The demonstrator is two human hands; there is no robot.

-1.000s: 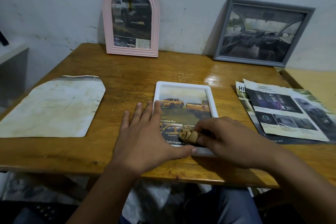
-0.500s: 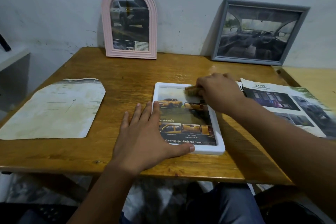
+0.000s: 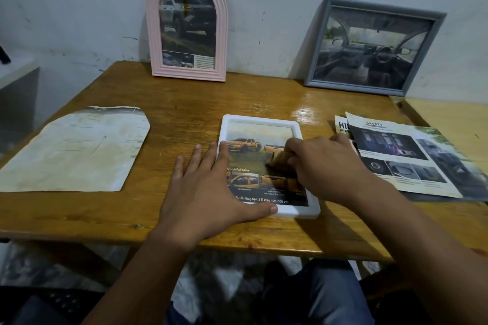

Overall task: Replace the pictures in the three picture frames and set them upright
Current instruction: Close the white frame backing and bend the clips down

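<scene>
The white frame point(image 3: 268, 166) lies flat at the table point(image 3: 184, 103) front edge, long axis pointing away from the person, w/ a yellow-truck picture inside. Right hand point(image 3: 324, 163) is directly over its middle, clenched on a small brown cloth point(image 3: 277, 159). Left hand point(image 3: 208, 190), released flat, presses the near-left corner. The pink frame point(image 3: 187, 24) & grey frame point(image 3: 369, 45) stand at the wall.

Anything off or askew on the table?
The grey frame leans crooked against the wall, unlike the straight pink frame. The white frame lies flat, not upright. The loose sheet at left looks stained.
</scene>
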